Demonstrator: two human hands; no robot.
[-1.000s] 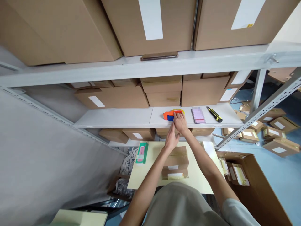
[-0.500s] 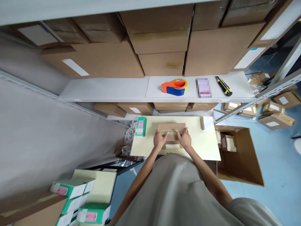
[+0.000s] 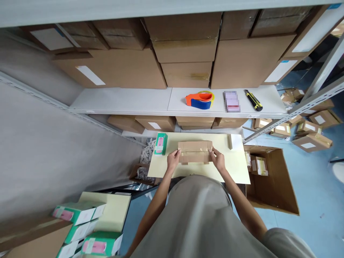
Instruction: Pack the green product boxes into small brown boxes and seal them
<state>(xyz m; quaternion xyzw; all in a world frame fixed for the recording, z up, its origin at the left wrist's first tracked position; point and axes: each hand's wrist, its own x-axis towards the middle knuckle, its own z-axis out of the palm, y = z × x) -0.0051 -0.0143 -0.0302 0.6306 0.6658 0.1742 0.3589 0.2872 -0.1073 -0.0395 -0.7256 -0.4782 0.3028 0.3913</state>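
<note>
A small taped cardboard box (image 3: 194, 152) lies on the pale yellow table (image 3: 236, 166) in front of me. My left hand (image 3: 173, 160) grips its left end and my right hand (image 3: 217, 160) grips its right end. The box's taped face is turned up. A green and pink carton (image 3: 160, 143) stands at the table's left edge. An orange and blue tape dispenser (image 3: 200, 100) rests on the white shelf (image 3: 134, 102) above the table, apart from both hands.
A yellow and black utility knife (image 3: 253, 100) and a stack of labels (image 3: 232, 101) lie on the shelf. Large cartons fill the shelves behind. An open brown carton (image 3: 271, 179) stands right of the table. Several green cartons (image 3: 80, 224) sit at lower left.
My right hand left the tape dispenser on the shelf. Both hands came down to the box and moved out to its two ends; the box now shows its taped face.
</note>
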